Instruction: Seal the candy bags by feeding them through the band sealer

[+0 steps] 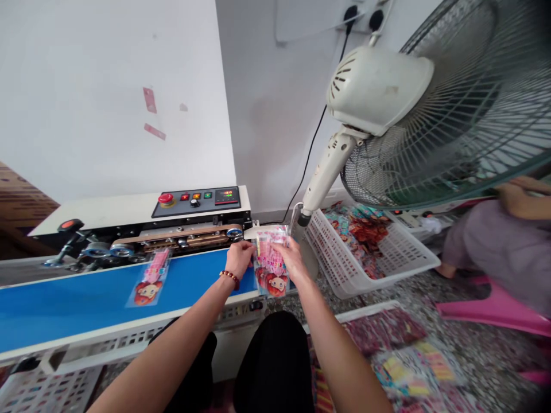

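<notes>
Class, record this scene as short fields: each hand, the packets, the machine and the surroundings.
Left hand: beside the packet's left edge, grip unclear; beaded bracelet at the wrist
Right hand: holding the packet's right side
Held packet: clear, pink contents, red-haired cartoon figure
Second packet: lying on the blue belt
Machine panel: red knob, lit display
Surroundings: fan; white basket containing colourful packets

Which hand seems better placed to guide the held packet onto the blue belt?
Probably the left hand: it is over the blue belt, while the right hand holds the packet at its right edge, farther from the belt.
</notes>
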Demonstrator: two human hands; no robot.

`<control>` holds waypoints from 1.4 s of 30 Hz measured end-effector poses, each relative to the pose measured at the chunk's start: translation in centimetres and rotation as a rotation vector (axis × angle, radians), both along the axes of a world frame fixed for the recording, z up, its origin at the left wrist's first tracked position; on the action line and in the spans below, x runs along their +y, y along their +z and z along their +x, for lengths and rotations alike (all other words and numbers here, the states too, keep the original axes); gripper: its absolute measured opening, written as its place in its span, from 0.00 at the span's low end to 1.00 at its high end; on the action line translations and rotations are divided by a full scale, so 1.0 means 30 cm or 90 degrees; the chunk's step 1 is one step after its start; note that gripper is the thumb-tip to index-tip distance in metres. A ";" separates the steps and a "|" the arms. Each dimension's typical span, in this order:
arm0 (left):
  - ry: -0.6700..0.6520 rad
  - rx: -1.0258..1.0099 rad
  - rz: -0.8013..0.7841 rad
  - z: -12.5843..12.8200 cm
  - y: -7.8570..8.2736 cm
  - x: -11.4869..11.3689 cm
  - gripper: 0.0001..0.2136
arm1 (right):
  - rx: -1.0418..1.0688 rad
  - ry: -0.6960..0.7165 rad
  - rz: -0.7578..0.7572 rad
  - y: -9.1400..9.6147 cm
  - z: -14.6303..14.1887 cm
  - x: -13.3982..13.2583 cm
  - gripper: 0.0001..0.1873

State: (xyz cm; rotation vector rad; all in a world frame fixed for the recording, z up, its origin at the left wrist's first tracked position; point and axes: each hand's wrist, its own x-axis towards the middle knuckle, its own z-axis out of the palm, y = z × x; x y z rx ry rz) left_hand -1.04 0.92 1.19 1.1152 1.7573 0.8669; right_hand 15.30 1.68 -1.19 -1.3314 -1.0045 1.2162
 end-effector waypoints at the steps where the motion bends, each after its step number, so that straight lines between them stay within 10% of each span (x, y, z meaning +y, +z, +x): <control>1: 0.006 0.001 -0.004 -0.016 -0.007 0.007 0.09 | 0.003 -0.005 0.001 -0.007 0.000 0.004 0.18; 9: 0.034 0.104 -0.061 -0.172 0.014 0.033 0.09 | 0.014 -0.021 -0.005 -0.036 -0.003 0.019 0.18; 16: 0.107 0.338 -0.016 -0.352 0.055 -0.093 0.07 | 0.029 -0.024 -0.024 -0.005 -0.016 0.009 0.19; 19: 0.172 0.386 0.094 -0.295 0.060 -0.151 0.10 | 0.048 -0.011 -0.027 -0.001 -0.017 0.003 0.19; 24: -0.104 0.203 0.068 -0.048 0.056 -0.119 0.08 | 0.025 0.020 -0.003 0.002 -0.012 0.000 0.21; 27: -0.122 0.087 0.028 0.035 0.040 -0.059 0.08 | -0.028 0.012 -0.001 -0.004 -0.009 0.005 0.21; 42: 0.028 -0.162 -0.046 -0.060 0.031 -0.012 0.18 | -0.025 0.030 0.012 -0.009 0.016 0.001 0.14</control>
